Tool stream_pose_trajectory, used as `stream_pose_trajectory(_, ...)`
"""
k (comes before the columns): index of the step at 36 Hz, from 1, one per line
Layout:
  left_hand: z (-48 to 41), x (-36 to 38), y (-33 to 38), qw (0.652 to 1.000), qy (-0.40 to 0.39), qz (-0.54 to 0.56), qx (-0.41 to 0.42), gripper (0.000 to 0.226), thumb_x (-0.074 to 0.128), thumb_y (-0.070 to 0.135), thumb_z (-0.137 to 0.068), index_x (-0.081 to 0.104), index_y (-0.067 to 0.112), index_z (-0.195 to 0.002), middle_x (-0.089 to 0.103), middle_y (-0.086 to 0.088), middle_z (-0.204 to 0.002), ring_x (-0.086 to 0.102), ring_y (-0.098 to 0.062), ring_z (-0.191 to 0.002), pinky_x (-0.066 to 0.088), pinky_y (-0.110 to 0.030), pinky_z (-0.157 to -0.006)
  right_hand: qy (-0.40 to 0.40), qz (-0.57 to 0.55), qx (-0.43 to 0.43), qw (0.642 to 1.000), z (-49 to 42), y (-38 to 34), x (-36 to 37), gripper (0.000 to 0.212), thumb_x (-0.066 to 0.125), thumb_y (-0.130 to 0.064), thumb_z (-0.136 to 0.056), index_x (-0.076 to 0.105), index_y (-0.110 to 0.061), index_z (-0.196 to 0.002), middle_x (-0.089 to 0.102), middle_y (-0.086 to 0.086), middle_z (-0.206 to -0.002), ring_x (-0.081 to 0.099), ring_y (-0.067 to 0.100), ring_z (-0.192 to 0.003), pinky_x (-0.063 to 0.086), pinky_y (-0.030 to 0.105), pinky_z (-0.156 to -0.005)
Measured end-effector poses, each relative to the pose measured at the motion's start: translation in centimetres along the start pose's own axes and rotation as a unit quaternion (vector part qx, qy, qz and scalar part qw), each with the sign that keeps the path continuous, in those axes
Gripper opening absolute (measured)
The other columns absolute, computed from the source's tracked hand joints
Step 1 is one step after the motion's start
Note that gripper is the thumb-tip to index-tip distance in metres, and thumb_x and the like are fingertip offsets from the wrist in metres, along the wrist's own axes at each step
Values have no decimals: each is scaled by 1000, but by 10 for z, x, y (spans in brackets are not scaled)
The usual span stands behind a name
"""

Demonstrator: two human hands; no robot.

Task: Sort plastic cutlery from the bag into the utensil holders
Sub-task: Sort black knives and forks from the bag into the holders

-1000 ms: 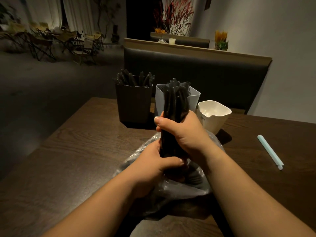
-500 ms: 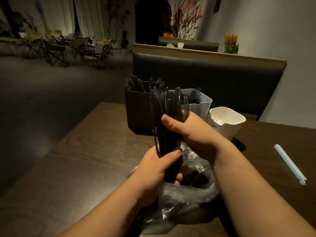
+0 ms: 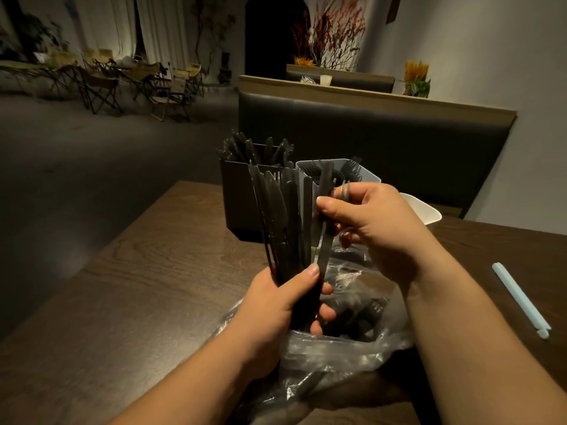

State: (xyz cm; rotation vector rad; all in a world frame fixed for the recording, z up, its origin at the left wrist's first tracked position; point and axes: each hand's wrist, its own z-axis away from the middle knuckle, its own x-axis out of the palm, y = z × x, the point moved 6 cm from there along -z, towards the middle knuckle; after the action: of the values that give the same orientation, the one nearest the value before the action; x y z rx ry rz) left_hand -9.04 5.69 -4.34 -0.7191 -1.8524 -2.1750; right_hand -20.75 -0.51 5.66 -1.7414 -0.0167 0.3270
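Observation:
My left hand [image 3: 282, 305] grips the lower end of an upright bundle of black plastic cutlery [image 3: 282, 219], mostly knives, above the clear plastic bag [image 3: 337, 354]. My right hand [image 3: 371, 222] pinches one black piece [image 3: 325, 210] at the bundle's right side, tilted away from the rest. More black cutlery lies in the bag. Behind stand a dark holder [image 3: 239, 204] full of black cutlery, a pale grey holder [image 3: 365, 174] holding forks, and a white holder [image 3: 429, 211], mostly hidden by my right hand.
A pale blue stick-like object [image 3: 520, 299] lies on the dark wooden table [image 3: 147, 286] at the right. A dark padded bench back [image 3: 399, 148] rises just behind the holders. The table's left edge drops to the floor.
The right hand let go of the whole bundle and now pinches a single piece at its right side. The bundle has fanned out and shifted left in the left hand.

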Motion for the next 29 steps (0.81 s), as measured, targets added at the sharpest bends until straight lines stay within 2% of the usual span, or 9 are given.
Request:
stream_pose_trajectory(7,-3,-4,-3,1000,24,-7,4,27,65,19,-93,62,-2,-109,68,-14,-86,65,-22,-65,48,-28,-46,5,-5,-3,1000,0,2,0,5,72,-18,-88,73,-13,-88,76,7,-83,68,17,-71,48,26,-58)
stream_pose_trajectory(11,-4,-6,-2,999,39,-19,14,25,65,19,-93,64,-1,-106,70,-12,-85,66,-23,-67,48,-28,-46,4,-25,4,1000,1,1,-2,8,69,-19,-91,73,-13,-88,75,5,-80,68,16,-66,49,23,-54)
stream_pose_trajectory(13,-5,-8,-1,998,50,-21,17,29,65,19,-94,63,-4,-112,69,-14,-86,66,-23,-68,48,-29,-46,19,-42,8,999,0,-1,-6,12,65,-21,-94,71,-12,-90,75,3,-79,68,15,-67,51,22,-55)
stream_pose_trajectory(16,-5,-10,0,998,67,-6,19,35,63,19,-96,57,-7,-119,64,-18,-84,63,-21,-63,47,-28,-46,80,-61,4,995,-2,-6,-22,15,63,-26,-95,70,-14,-91,75,0,-77,69,11,-67,51,25,-56)
stream_pose_trajectory(19,-5,-11,0,996,83,-7,24,28,63,18,-95,58,-6,-109,61,-18,-81,61,-19,-58,48,-27,-46,126,-53,-5,991,-3,-12,-44,17,62,-34,-94,70,-20,-89,75,-3,-78,66,8,-64,45,23,-52)
stream_pose_trajectory(22,-5,-11,0,996,88,1,25,24,64,18,-95,59,-4,-104,63,-12,-77,62,-19,-61,49,-27,-47,190,-78,-29,978,-4,-17,-61,15,62,-31,-96,69,-18,-92,76,-2,-82,68,7,-66,48,22,-50)
stream_pose_trajectory(26,-5,-9,1,995,91,15,30,24,65,18,-93,60,-4,-102,64,-11,-79,62,-19,-61,51,-27,-49,341,-155,-102,922,0,-25,-77,9,60,-25,-98,65,-18,-94,73,2,-91,72,11,-77,58,22,-63)
stream_pose_trajectory(29,-4,-8,2,995,95,11,33,25,65,17,-93,60,-5,-103,64,-10,-77,62,-18,-59,52,-26,-49,400,-129,-167,892,-3,-33,-83,8,59,-24,-100,60,-22,-92,69,1,-92,71,10,-79,58,23,-64)
